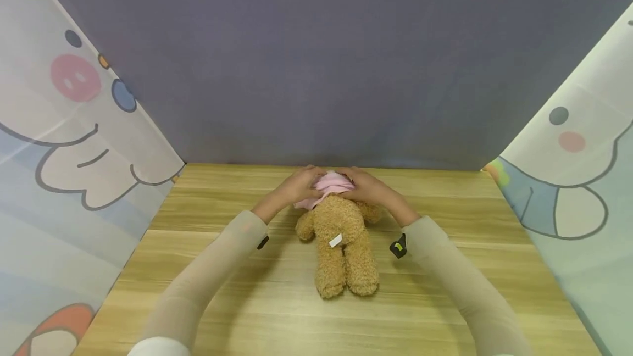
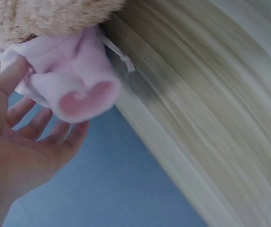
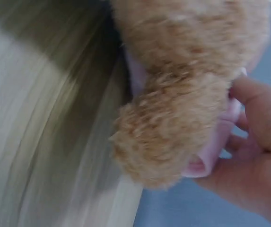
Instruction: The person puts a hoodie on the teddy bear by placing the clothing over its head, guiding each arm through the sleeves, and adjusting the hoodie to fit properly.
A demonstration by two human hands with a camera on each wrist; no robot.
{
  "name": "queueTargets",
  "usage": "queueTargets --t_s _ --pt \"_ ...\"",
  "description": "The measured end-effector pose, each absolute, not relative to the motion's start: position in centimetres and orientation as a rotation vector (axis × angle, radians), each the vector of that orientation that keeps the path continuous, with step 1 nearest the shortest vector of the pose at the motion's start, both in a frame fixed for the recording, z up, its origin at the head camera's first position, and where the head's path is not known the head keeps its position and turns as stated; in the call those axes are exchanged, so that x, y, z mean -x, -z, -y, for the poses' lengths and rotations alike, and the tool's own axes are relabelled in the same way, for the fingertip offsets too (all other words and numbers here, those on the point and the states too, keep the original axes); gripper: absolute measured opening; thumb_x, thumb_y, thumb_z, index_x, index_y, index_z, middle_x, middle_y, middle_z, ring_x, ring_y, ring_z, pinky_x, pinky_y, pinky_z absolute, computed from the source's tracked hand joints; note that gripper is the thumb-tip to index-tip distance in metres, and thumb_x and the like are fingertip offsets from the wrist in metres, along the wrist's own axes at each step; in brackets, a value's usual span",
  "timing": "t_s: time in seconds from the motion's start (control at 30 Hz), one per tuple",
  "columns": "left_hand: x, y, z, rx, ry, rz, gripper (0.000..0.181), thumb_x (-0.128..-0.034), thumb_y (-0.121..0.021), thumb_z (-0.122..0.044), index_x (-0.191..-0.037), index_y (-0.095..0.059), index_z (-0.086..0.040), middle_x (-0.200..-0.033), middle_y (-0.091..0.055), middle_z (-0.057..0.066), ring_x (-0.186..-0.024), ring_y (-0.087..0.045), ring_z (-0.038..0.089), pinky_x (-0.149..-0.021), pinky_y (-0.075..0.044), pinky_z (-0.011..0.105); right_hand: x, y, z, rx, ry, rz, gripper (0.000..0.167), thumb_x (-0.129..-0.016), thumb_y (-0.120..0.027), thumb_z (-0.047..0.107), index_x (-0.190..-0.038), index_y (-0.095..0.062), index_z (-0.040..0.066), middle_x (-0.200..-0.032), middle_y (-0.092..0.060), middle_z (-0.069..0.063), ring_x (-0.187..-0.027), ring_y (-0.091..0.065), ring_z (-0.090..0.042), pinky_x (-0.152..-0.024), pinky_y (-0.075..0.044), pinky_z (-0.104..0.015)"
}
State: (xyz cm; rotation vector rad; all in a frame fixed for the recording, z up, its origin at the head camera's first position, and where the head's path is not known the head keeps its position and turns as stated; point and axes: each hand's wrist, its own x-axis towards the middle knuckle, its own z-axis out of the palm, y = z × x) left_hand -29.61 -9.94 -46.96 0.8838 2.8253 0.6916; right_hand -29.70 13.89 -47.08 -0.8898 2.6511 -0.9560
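Observation:
A brown plush teddy bear (image 1: 338, 218) lies on the table, its legs toward me and a white tag (image 1: 336, 240) at its lower back. Bunched at the bear's head end is a small pink garment (image 1: 331, 183), which hides the head. My left hand (image 1: 299, 183) grips the cloth from the left, thumb on top; the left wrist view shows an open pink sleeve (image 2: 83, 90) beside the fingers and a white cord (image 2: 123, 59). From the right, my right hand (image 1: 366, 187) grips the garment's edge, near the bear's fuzzy arm (image 3: 163, 137).
The wood-grain table (image 1: 277, 312) ends at a dark grey back panel (image 1: 316, 70). Cartoon-printed curtains (image 1: 74, 142) stand on both sides. Black wrist devices (image 1: 398, 246) show beside the sleeves.

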Motion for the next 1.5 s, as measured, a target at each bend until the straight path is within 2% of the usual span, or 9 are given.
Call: queueTargets --t_s 0.2,0.43,0.6,0.7,0.77,0.83,1.0,1.2,1.5 --pt "28.2 48.1 8.9 -0.958 -0.492 -3.038 0.025 -0.0859 -0.072 0.003 -0.109 -0.069 -0.006 -0.118 -0.069 0.009 -0.111 -0.063 0.033 -0.088 -0.056 0.042 29.1 48.2 -11.8 1.056 0.866 -2.901 0.021 -0.085 -0.082 0.016 -0.093 -0.064 0.007 -0.086 -0.065 -0.005 -0.079 -0.057 -0.023 -0.076 -0.048 -0.041" --pt "26.7 48.5 8.6 -1.081 -0.407 -3.226 0.027 -0.0835 -0.069 0.011 -0.084 -0.069 -0.016 -0.089 -0.068 0.0 -0.086 -0.062 0.023 -0.077 -0.053 0.039 28.0 49.0 -11.0 1.224 0.81 -3.04 0.041 -0.084 -0.081 0.012 -0.069 -0.043 0.017 -0.066 -0.043 0.005 -0.071 -0.043 -0.018 -0.069 -0.035 -0.034" --pt "26.4 49.1 8.4 -1.245 -0.209 -3.325 0.026 -0.0839 -0.07 0.008 -0.085 -0.071 -0.018 -0.09 -0.069 -0.003 -0.086 -0.062 0.019 -0.078 -0.052 0.037 28.3 48.7 -11.4 1.057 0.867 -2.933 0.028 -0.081 -0.085 0.014 -0.093 -0.06 0.005 -0.087 -0.059 -0.009 -0.085 -0.056 -0.027 -0.078 -0.047 -0.041" --pt "26.2 49.5 8.2 -1.441 -0.108 -3.34 0.024 -0.0842 -0.072 0.005 -0.091 -0.073 -0.018 -0.093 -0.069 -0.004 -0.088 -0.061 0.019 -0.077 -0.049 0.035 28.9 48.2 -11.8 0.88 0.806 -2.851 0.067 -0.079 -0.088 0.025 -0.132 -0.056 -0.001 -0.124 -0.061 -0.022 -0.114 -0.057 -0.04 -0.097 -0.046 -0.055" --pt "26.1 49.8 8.2 -1.553 -0.08 -3.334 0.022 -0.0853 -0.073 0.002 -0.091 -0.074 -0.019 -0.093 -0.069 -0.004 -0.088 -0.06 0.019 -0.075 -0.047 0.034 29.4 48.2 -11.9 0.824 0.757 -2.8 0.082 -0.078 -0.089 0.031 -0.142 -0.049 -0.003 -0.137 -0.056 -0.024 -0.125 -0.051 -0.043 -0.106 -0.04 -0.057" --pt "26.1 50.1 8.3 -1.58 -0.124 -3.315 0.021 -0.0851 -0.073 0.002 -0.091 -0.073 -0.018 -0.094 -0.068 -0.003 -0.088 -0.06 0.02 -0.074 -0.046 0.035 29.8 48.3 -11.9 0.793 0.767 -2.752 0.081 -0.078 -0.089 0.033 -0.141 -0.051 -0.002 -0.137 -0.058 -0.021 -0.125 -0.051 -0.04 -0.104 -0.041 -0.052" --pt "27.3 49.3 8.8 -1.208 -0.582 -3.11 0.031 -0.0811 -0.079 0.003 -0.106 -0.066 -0.011 -0.114 -0.062 0.008 -0.106 -0.058 0.029 -0.088 -0.051 0.044 30.2 48.9 -12.2 0.743 0.987 -2.673 0.06 -0.078 -0.09 0.027 -0.123 -0.058 0.002 -0.113 -0.062 -0.013 -0.094 -0.058 -0.029 -0.071 -0.054 -0.037" --pt "29.6 48.5 10.1 -0.745 -0.956 -2.686 0.073 -0.0797 -0.086 -0.008 -0.142 -0.049 0.0 -0.135 -0.056 0.019 -0.12 -0.057 0.033 -0.097 -0.051 0.043 29.8 49.0 -12.3 1.037 0.95 -2.793 0.055 -0.078 -0.09 0.019 -0.119 -0.06 -0.001 -0.117 -0.066 -0.016 -0.11 -0.059 -0.033 -0.099 -0.045 -0.047" --pt "30.3 48.4 9.8 -0.822 -0.894 -2.739 0.035 -0.0817 -0.084 -0.005 -0.11 -0.065 0.0 -0.102 -0.067 0.011 -0.086 -0.059 0.02 -0.074 -0.05 0.032 29.4 48.1 -11.8 0.987 0.804 -2.896 0.05 -0.079 -0.088 0.017 -0.119 -0.065 0.0 -0.119 -0.065 -0.016 -0.112 -0.058 -0.035 -0.1 -0.045 -0.049"
